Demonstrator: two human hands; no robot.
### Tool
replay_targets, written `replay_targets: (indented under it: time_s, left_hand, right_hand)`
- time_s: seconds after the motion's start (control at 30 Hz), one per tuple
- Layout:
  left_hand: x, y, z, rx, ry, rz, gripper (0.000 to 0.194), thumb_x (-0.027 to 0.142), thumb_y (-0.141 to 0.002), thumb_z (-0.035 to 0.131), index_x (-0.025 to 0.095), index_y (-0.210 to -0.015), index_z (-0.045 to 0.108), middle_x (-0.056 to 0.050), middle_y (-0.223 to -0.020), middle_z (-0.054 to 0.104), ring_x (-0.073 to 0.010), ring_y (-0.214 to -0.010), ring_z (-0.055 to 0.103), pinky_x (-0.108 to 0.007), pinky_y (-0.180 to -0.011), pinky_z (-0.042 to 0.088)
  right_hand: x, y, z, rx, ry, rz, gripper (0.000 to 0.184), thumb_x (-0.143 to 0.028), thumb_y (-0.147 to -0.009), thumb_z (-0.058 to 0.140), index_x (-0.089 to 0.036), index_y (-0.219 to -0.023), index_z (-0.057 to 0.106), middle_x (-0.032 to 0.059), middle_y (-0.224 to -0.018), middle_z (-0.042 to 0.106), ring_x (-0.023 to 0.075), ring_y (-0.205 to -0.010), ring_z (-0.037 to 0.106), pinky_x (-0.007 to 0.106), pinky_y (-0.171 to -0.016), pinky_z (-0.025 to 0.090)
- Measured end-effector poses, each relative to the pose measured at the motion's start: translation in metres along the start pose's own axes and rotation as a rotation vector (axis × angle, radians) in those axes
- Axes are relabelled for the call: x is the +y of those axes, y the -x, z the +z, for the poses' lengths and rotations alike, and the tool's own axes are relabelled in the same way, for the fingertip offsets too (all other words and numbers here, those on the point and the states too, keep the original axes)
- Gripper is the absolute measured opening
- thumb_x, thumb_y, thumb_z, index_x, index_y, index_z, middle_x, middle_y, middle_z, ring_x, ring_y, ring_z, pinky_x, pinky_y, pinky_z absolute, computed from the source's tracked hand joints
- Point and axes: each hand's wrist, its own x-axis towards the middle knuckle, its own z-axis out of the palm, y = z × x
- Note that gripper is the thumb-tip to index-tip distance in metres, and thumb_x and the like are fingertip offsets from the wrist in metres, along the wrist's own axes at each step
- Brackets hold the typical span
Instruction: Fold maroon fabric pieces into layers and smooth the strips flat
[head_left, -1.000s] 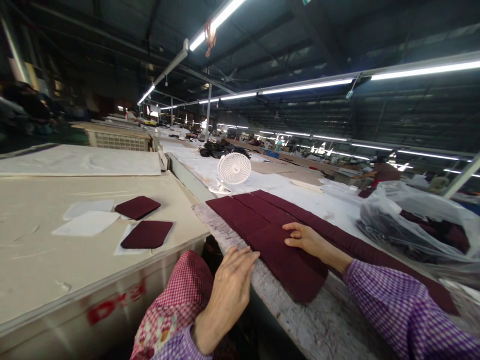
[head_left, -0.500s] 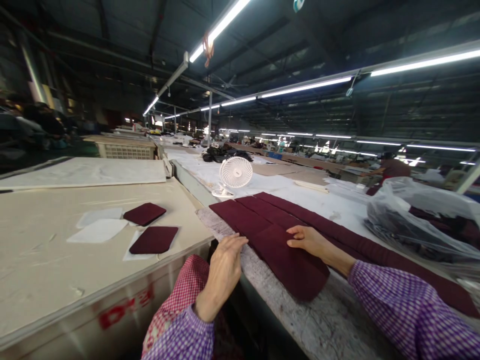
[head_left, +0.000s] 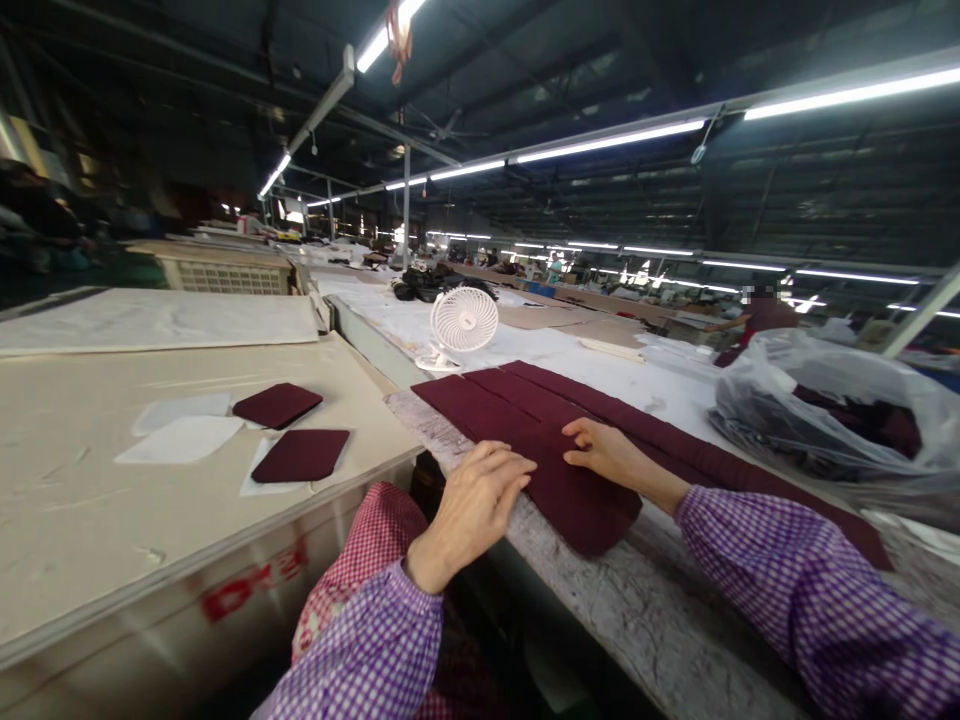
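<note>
The fingers (head_left: 582, 428) of the right hand (head_left: 619, 458) rest over the dark maroon panel (head_left: 581, 505), forefinger and thumb a little apart with a narrow gap between their tips; from where I stand I see nothing pinched there. The left hand (head_left: 471, 505) lies at the panel's near edge, its fingers close together and gently bent, and I cannot tell whether they and the thumb grip the cloth or merely touch it. The panel lies flat near the front edge of a worktable, on a mottled grey covering (head_left: 600, 600), its rounded end toward the person. More maroon cloth reaches away beyond it, and a long maroon strip (head_left: 720, 468) runs alongside on the far side, passing behind the right forearm. Both arms wear purple-and-white checked sleeves (head_left: 780, 565). Past the cloth's far end stands a small white fan (head_left: 465, 320), with a dark heap (head_left: 420, 283) behind it; off to the right sits a clear plastic bag (head_left: 780, 385) with dark stuff inside. On the cream table (head_left: 112, 530) to the left, two small maroon pieces (head_left: 300, 456) lie near some white sheets (head_left: 180, 440). Farther back on the right, another person (head_left: 769, 318) leans over a table.
</note>
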Motion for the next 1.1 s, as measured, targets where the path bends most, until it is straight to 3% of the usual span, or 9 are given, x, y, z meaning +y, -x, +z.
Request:
replay_targets:
  time_s: [0.2, 0.33, 0.43, 0.5, 0.57, 0.67, 0.93, 1.1]
  left_hand:
    - [0.037, 0.008, -0.02, -0.186, 0.096, 0.105, 0.031, 0.018, -0.092, 0.04, 0.02, -0.115, 0.06, -0.003, -0.112, 0.066, -0.0185, -0.117, 0.049, -0.036, -0.101, 0.041]
    - [0.04, 0.017, -0.016, -0.294, 0.003, 0.134, 0.033, 0.032, -0.092, 0.044, 0.023, -0.121, 0.057, -0.002, -0.134, 0.053, -0.0244, -0.135, 0.03, -0.052, -0.111, 0.023]
    - [0.037, 0.023, -0.02, -0.374, 0.014, 0.158, 0.03, 0.034, -0.091, 0.044, 0.024, -0.114, 0.062, -0.001, -0.135, 0.052, -0.0253, -0.138, 0.024, -0.057, -0.113, 0.014]
    - [0.032, 0.025, -0.028, -0.347, 0.092, 0.08, 0.028, 0.031, -0.093, 0.042, 0.024, -0.105, 0.066, -0.001, -0.131, 0.056, -0.0228, -0.135, 0.031, -0.052, -0.112, 0.022]
    - [0.025, 0.026, -0.037, -0.244, 0.16, -0.021, 0.028, 0.028, -0.093, 0.04, 0.022, -0.097, 0.068, -0.003, -0.124, 0.062, -0.0209, -0.129, 0.041, -0.046, -0.109, 0.033]
    - [0.013, 0.027, -0.04, -0.115, 0.147, -0.077, 0.025, 0.027, -0.092, 0.045, 0.02, -0.1, 0.066, -0.007, -0.114, 0.067, -0.022, -0.122, 0.049, -0.044, -0.103, 0.04]
    - [0.001, 0.018, -0.016, -0.145, 0.024, -0.022, 0.03, 0.023, -0.093, 0.041, 0.021, -0.116, 0.06, -0.004, -0.122, 0.063, -0.0197, -0.125, 0.046, -0.045, -0.107, 0.036]
    - [-0.007, 0.002, 0.001, -0.181, -0.07, -0.046, 0.033, 0.03, -0.093, 0.041, 0.019, -0.118, 0.058, -0.006, -0.124, 0.061, -0.0231, -0.124, 0.047, -0.048, -0.105, 0.034]
  right_hand:
    - [0.001, 0.0, 0.0, -0.028, 0.064, -0.036, 0.036, -0.024, -0.071, 0.067, -0.016, -0.105, 0.059, 0.0045, -0.089, 0.064, 0.018, -0.08, 0.06, 0.028, -0.074, 0.044]
    - [0.003, 0.0, 0.001, -0.021, 0.082, -0.046, 0.036, -0.024, -0.073, 0.067, -0.017, -0.107, 0.058, 0.0046, -0.091, 0.064, 0.0178, -0.083, 0.06, 0.027, -0.075, 0.045]
    - [0.003, 0.002, 0.002, -0.014, 0.087, -0.062, 0.036, -0.024, -0.073, 0.066, -0.018, -0.108, 0.058, 0.0048, -0.096, 0.063, 0.0179, -0.087, 0.06, 0.027, -0.077, 0.045]
    - [0.003, 0.002, 0.001, -0.015, 0.087, -0.067, 0.035, -0.023, -0.074, 0.066, -0.019, -0.108, 0.058, 0.0044, -0.095, 0.063, 0.0178, -0.087, 0.06, 0.027, -0.077, 0.044]
    - [0.003, 0.002, 0.001, -0.015, 0.087, -0.065, 0.035, -0.024, -0.074, 0.066, -0.019, -0.107, 0.058, 0.0041, -0.093, 0.063, 0.0179, -0.086, 0.06, 0.027, -0.077, 0.044]
    - [0.001, 0.003, 0.001, -0.017, 0.091, -0.057, 0.034, -0.024, -0.074, 0.066, -0.019, -0.107, 0.058, 0.0038, -0.092, 0.063, 0.0181, -0.085, 0.061, 0.027, -0.076, 0.044]
    - [-0.007, 0.006, -0.001, -0.032, 0.143, -0.056, 0.036, -0.024, -0.075, 0.063, -0.02, -0.11, 0.056, 0.0041, -0.092, 0.062, 0.0186, -0.085, 0.06, 0.028, -0.076, 0.043]
    - [-0.007, 0.003, -0.001, -0.032, 0.202, -0.056, 0.042, -0.024, -0.073, 0.064, -0.023, -0.114, 0.054, 0.0054, -0.093, 0.062, 0.0216, -0.086, 0.058, 0.032, -0.078, 0.041]
